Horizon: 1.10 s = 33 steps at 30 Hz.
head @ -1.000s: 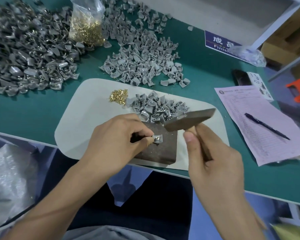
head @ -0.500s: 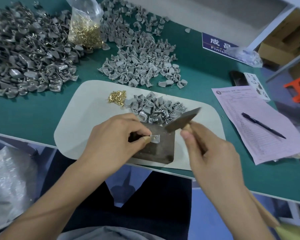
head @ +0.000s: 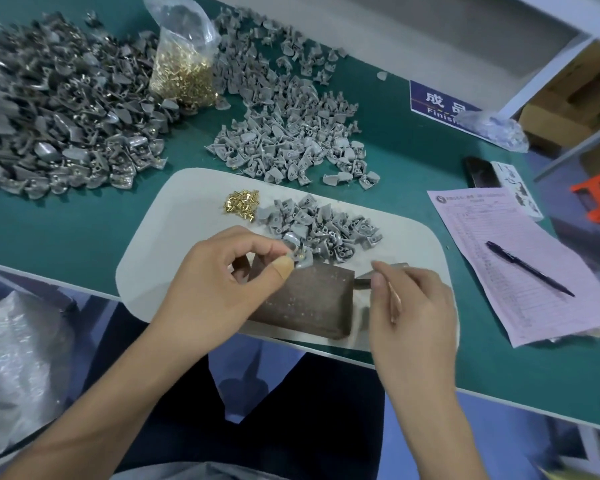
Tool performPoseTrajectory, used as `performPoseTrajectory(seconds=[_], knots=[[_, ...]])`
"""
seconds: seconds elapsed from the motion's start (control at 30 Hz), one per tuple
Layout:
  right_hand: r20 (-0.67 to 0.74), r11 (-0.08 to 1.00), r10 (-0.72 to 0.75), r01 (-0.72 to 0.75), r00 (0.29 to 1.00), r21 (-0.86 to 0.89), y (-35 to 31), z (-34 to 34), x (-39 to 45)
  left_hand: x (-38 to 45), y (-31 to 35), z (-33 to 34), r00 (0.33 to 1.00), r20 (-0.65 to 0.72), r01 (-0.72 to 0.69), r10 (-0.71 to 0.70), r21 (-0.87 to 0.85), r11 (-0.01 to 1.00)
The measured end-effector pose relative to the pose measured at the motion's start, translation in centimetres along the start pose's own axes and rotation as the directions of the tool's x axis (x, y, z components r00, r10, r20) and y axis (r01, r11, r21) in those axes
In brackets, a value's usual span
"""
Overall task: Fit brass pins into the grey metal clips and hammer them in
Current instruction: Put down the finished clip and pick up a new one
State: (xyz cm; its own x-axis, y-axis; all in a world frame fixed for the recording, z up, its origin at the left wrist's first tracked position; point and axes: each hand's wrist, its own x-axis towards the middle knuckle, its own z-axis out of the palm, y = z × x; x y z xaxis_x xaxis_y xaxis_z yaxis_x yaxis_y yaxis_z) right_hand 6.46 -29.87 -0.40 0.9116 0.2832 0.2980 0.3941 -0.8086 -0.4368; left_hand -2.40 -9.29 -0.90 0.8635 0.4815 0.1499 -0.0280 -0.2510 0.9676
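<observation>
Fingers of the left hand (head: 219, 289) pinch 1 grey clip (head: 301, 258) with its pin above the dark block (head: 309, 299); the right hand (head: 409, 306) grips the hammer (head: 383, 271), lowered beside the block.

Both forearms are bare to the hands, no sleeves, rings or watch. A tan plaster (head: 282, 269) wraps the left thumb tip. Dark trousers (head: 291, 410) cover the lap.
</observation>
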Motion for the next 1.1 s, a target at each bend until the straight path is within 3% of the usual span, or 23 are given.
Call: performPoseTrajectory(seconds=[0.07, 0.17, 0.33, 0.5, 0.63, 0.8, 0.97, 1.1], knots=[[0.001, 0.944, -0.118, 0.112, 0.993, 0.312, -2.3, 0.0, 0.6, -0.2, -0.4, -0.5, 1.000, -0.002, -0.025, 0.025, 0.062, 0.998], [0.049, 0.870, -0.325, 0.278, 0.945, 0.407, -5.8, 1.5, 1.5, -0.6, -1.1, -1.4, 0.996, -0.033, -0.072, 0.078, 0.145, 0.987], [0.203, 0.845, -0.434, 0.319, 0.878, 0.429, -8.7, 4.7, 2.5, -1.9, -2.4, -4.1, 0.981, -0.166, -0.038, 0.104, 0.356, 0.934], [0.325, 0.790, -0.611, 0.530, 0.722, 0.308, -13.8, 8.1, 3.7, -2.5, -4.2, -7.6, 0.933, -0.354, 0.147, 0.064, 0.538, 0.830], [0.463, 0.743, -0.637, 0.651, 0.616, 0.156, -17.7, 11.0, 4.7, -2.3, -6.0, -10.3, 0.939, -0.334, 0.174, 0.083, 0.671, 0.721], [0.486, 0.794, -0.569, 0.596, 0.664, 0.115, -20.4, 13.7, 6.7, 0.7, -7.7, -13.1, 0.965, -0.260, 0.158, 0.038, 0.687, 0.709], [0.447, 0.859, -0.485, 0.506, 0.752, 0.080, -22.7, 16.5, 8.7, 3.8, -8.6, -13.7, 0.936, -0.351, 0.203, 0.030, 0.607, 0.768], [0.420, 0.872, -0.473, 0.479, 0.774, 0.100, -23.3, 17.4, 9.2, 3.9, -8.9, -13.3, 0.921, -0.386, 0.226, 0.053, 0.639, 0.736]])
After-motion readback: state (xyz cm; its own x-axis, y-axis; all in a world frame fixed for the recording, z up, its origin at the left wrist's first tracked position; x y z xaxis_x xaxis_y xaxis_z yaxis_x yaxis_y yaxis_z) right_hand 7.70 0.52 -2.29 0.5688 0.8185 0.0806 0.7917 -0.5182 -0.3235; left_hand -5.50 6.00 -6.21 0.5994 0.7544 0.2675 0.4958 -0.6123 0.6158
